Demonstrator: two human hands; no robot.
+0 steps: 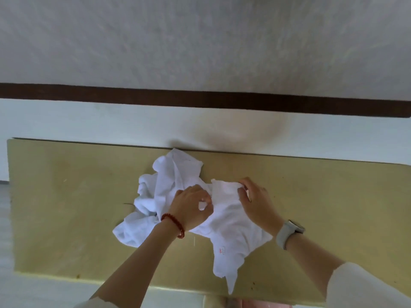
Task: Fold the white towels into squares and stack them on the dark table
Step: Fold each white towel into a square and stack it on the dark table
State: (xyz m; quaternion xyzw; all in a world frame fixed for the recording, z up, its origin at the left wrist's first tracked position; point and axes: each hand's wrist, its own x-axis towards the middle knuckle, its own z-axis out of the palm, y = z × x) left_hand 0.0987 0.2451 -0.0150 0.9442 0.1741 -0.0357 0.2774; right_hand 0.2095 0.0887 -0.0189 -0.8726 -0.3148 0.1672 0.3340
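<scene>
1. Two hands are seen over a yellowish table (66,207), both engaged with a heap of white towels (169,185).
2. Left hand (191,207): fingers are curled and a fold of white cloth is pinched near the middle of the heap; a red bead bracelet (174,224) is worn on the wrist.
3. Right hand (255,201): the far edge of the nearer towel (231,236) is pinched between curled fingers and thumb; a pale wristwatch (289,232) is worn on the wrist.
4. Nearer towel: it is lifted at its far edge and crumpled, and its lower corner trails to the near edge of the table; a small red mark (222,250) is printed on it.
5. Heap of white towels: unfolded and bunched, it lies at the table's centre, reaching to the far edge.
6. Wall (200,41): pale and textured, it is crossed by a dark brown band (200,98) beyond the table.
7. Sleeves: pale cloth is seen at both forearms, at the bottom of the view.
</scene>
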